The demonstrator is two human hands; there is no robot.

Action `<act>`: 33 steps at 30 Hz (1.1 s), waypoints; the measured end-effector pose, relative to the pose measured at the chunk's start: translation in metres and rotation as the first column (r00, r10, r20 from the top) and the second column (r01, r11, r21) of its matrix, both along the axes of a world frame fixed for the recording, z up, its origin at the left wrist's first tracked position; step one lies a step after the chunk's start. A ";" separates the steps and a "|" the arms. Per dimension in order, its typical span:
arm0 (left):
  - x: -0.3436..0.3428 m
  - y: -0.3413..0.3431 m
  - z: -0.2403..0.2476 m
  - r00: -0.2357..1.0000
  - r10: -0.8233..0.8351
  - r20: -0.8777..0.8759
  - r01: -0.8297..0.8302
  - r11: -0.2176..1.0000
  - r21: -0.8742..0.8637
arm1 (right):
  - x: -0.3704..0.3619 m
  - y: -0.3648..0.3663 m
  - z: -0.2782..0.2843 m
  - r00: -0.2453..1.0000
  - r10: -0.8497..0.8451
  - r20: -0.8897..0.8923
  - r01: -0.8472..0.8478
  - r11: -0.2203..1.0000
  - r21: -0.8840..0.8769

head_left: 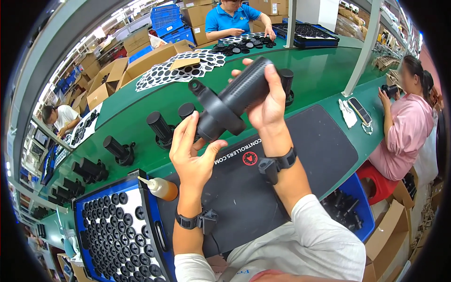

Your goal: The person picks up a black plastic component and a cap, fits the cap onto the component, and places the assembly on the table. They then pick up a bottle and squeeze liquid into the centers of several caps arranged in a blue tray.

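A black cylindrical housing (249, 87) with a ribbed barrel, a wide flange ring and a small holed lug is held tilted above the black work mat (324, 141). My right hand (270, 110) wraps the barrel at its upper end, thumb along the near side and fingertips showing beyond it. At the lower, narrower end, below the flange, my left hand (192, 160) grips with thumb and fingers. Both wrists wear black straps with small devices. Similar black housings (157, 124) stand on the green surface just behind my hands.
Left of the mat stand a bottle of amber liquid (164, 189) and a blue-black tray (157, 225) of round black parts. Beyond lie sheets of black discs (164, 75). A phone (360, 110) and a seated co-worker (399, 127) are at right, above a blue bin (366, 221).
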State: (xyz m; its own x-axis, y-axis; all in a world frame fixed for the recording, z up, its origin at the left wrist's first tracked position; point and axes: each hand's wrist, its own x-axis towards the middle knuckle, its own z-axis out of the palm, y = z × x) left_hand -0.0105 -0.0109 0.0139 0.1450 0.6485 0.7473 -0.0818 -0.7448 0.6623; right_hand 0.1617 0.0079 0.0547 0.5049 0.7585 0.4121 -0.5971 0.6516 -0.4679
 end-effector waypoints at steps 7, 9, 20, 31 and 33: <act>-0.086 0.007 0.034 0.966 0.180 -0.183 -0.203 0.973 -0.114 | 0.045 -0.021 -0.022 0.935 0.127 0.330 -0.114 0.992 -0.057; -0.109 0.006 0.043 0.949 0.292 -0.117 -0.292 0.956 0.013 | 0.046 -0.025 -0.040 0.906 0.174 0.387 -0.144 0.984 -0.107; -0.127 0.019 0.038 0.927 0.293 -0.233 -0.248 0.947 0.203 | 0.052 -0.001 -0.104 0.695 0.170 0.698 0.049 0.958 -0.282; -0.113 0.003 0.044 0.962 0.256 -0.093 -0.252 0.966 0.048 | 0.116 0.132 -0.120 0.238 -0.461 0.855 0.687 0.702 0.187; -0.115 -0.002 0.049 0.977 0.210 -0.038 -0.210 0.978 0.002 | 0.075 0.107 -0.091 0.139 -0.503 0.853 0.767 0.600 0.229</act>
